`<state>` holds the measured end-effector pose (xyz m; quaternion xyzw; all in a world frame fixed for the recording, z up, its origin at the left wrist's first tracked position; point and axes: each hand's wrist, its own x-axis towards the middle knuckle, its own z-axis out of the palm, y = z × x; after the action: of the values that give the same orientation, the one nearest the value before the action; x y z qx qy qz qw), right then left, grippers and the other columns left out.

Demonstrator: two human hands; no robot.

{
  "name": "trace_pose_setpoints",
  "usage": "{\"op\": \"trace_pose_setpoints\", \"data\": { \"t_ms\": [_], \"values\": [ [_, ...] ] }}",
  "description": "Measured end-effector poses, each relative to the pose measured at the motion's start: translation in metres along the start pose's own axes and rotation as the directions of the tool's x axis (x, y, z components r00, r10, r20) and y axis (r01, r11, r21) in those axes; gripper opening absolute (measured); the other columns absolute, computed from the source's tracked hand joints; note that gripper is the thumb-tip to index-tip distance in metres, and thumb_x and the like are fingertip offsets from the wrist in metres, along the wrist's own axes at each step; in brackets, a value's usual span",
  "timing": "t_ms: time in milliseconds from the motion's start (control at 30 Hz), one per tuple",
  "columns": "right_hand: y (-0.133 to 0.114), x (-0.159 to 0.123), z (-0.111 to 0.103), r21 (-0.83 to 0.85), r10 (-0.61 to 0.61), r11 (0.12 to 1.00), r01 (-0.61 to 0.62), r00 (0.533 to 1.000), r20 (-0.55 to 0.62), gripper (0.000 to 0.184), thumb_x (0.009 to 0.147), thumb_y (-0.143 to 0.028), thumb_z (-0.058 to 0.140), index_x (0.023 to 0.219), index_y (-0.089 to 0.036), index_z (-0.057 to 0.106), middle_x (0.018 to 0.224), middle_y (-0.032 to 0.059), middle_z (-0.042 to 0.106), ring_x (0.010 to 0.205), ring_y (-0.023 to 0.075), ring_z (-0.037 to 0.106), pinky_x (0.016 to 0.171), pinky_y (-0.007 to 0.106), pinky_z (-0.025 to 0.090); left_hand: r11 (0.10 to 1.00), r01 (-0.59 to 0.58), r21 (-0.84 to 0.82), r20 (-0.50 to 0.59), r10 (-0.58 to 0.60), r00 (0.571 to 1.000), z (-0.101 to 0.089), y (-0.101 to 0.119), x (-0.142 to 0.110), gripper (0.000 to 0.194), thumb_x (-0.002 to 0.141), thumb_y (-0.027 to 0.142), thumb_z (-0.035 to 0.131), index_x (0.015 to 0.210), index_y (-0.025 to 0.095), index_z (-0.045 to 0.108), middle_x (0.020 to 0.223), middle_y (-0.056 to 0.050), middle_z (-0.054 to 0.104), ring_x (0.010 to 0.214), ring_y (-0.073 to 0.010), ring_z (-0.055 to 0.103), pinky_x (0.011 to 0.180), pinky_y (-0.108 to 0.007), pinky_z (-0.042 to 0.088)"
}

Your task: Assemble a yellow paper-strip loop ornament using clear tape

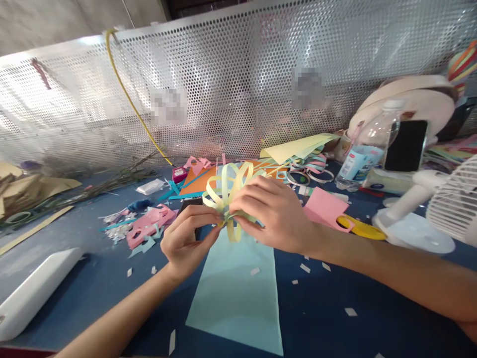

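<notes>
Both hands hold a looped paper ornament (228, 188) made of pale yellow and light blue strips, raised above the blue table (335, 308). My left hand (186, 238) pinches its lower left side with thumb and fingers closed. My right hand (272, 214) grips it from the right, fingers curled round the centre. A light blue paper sheet (236, 293) lies flat on the table just below the hands.
Pink paper scraps (149, 226) lie left. A pink sheet (325, 206) and yellow scissors (361, 228) lie right, near a white fan (439, 209), water bottle (363, 159) and phone (406, 146). Orange and yellow sheets lie behind. A white box (33, 293) sits far left. A perforated metal screen (238, 89) backs the table.
</notes>
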<state>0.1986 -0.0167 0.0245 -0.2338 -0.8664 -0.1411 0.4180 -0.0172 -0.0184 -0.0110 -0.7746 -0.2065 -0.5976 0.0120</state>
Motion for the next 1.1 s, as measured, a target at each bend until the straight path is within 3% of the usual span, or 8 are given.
{"op": "trace_pose_setpoints", "data": {
  "t_ms": [267, 600, 733, 833, 900, 1000, 1100],
  "values": [
    [0.000, 0.006, -0.007, -0.047, -0.035, 0.998, 0.037, 0.998, 0.054, 0.015, 0.096, -0.019, 0.055, 0.088, -0.021, 0.068, 0.088, 0.0017, 0.071, 0.091, 0.0202, 0.059, 0.081, 0.035, 0.043, 0.999, -0.028, 0.019, 0.104, 0.026, 0.994, -0.003, 0.004, 0.000, 0.027, 0.078, 0.002, 0.074, 0.097, 0.022, 0.072, 0.089, -0.003, 0.074, 0.079, -0.0182, 0.071, 0.066, -0.032, 0.060],
    [0.003, 0.004, 0.000, 0.119, 0.071, 0.990, -0.078, 0.995, 0.065, 0.010, 0.098, -0.026, 0.057, 0.091, -0.020, 0.062, 0.087, -0.0005, 0.069, 0.086, 0.0167, 0.055, 0.079, 0.030, 0.040, 0.999, 0.035, -0.040, 0.058, -0.032, 0.998, 0.003, 0.001, -0.002, 0.027, 0.076, 0.005, 0.077, 0.096, 0.022, 0.071, 0.088, -0.003, 0.071, 0.080, -0.0182, 0.069, 0.066, -0.033, 0.058],
    [0.007, 0.006, -0.001, 0.171, 0.131, 0.975, -0.144, 0.988, 0.083, 0.008, 0.095, -0.025, 0.061, 0.088, -0.021, 0.059, 0.086, -0.0017, 0.068, 0.086, 0.0161, 0.054, 0.080, 0.029, 0.039, 0.988, 0.132, -0.083, 0.039, -0.129, 0.991, 0.012, 0.000, 0.003, 0.027, 0.073, 0.008, 0.081, 0.094, 0.022, 0.070, 0.087, -0.003, 0.068, 0.083, -0.0184, 0.066, 0.074, -0.034, 0.056],
    [0.011, 0.010, -0.009, 0.187, 0.185, 0.963, -0.196, 0.980, 0.073, 0.003, 0.093, -0.020, 0.059, 0.091, -0.022, 0.059, 0.091, -0.0011, 0.069, 0.090, 0.0165, 0.056, 0.082, 0.029, 0.040, 0.961, 0.234, -0.148, 0.041, -0.231, 0.972, 0.018, 0.000, 0.014, 0.020, 0.078, 0.008, 0.076, 0.091, 0.021, 0.069, 0.086, -0.003, 0.066, 0.085, -0.0173, 0.064, 0.078, -0.033, 0.053],
    [0.013, 0.014, -0.018, 0.195, 0.221, 0.953, -0.230, 0.973, 0.068, 0.012, 0.090, -0.013, 0.056, 0.097, -0.022, 0.059, 0.097, -0.0010, 0.069, 0.093, 0.0168, 0.058, 0.084, 0.030, 0.041, 0.939, 0.291, -0.183, 0.042, -0.289, 0.956, 0.021, 0.000, 0.024, 0.017, 0.080, 0.009, 0.074, 0.092, 0.020, 0.069, 0.088, -0.004, 0.065, 0.087, -0.0168, 0.063, 0.080, -0.033, 0.052],
    [0.016, 0.019, -0.034, 0.195, 0.255, 0.944, -0.264, 0.964, 0.073, 0.023, 0.086, -0.007, 0.053, 0.102, -0.022, 0.059, 0.102, -0.0007, 0.069, 0.097, 0.0171, 0.060, 0.084, 0.029, 0.043, 0.925, 0.328, -0.190, 0.018, -0.331, 0.943, 0.023, 0.000, 0.040, 0.015, 0.082, 0.012, 0.072, 0.095, 0.020, 0.070, 0.091, -0.005, 0.065, 0.089, -0.0163, 0.062, 0.082, -0.032, 0.051],
    [0.018, 0.021, -0.049, 0.209, 0.283, 0.934, -0.291, 0.957, 0.068, 0.023, 0.087, -0.007, 0.050, 0.100, -0.022, 0.060, 0.104, -0.0008, 0.069, 0.093, 0.0148, 0.062, 0.079, 0.028, 0.044, 0.932, 0.331, -0.147, 0.009, -0.333, 0.943, 0.022, 0.001, 0.054, 0.015, 0.082, 0.015, 0.071, 0.096, 0.019, 0.071, 0.093, -0.005, 0.067, 0.090, -0.0165, 0.062, 0.083, -0.032, 0.051]
  ]
}}
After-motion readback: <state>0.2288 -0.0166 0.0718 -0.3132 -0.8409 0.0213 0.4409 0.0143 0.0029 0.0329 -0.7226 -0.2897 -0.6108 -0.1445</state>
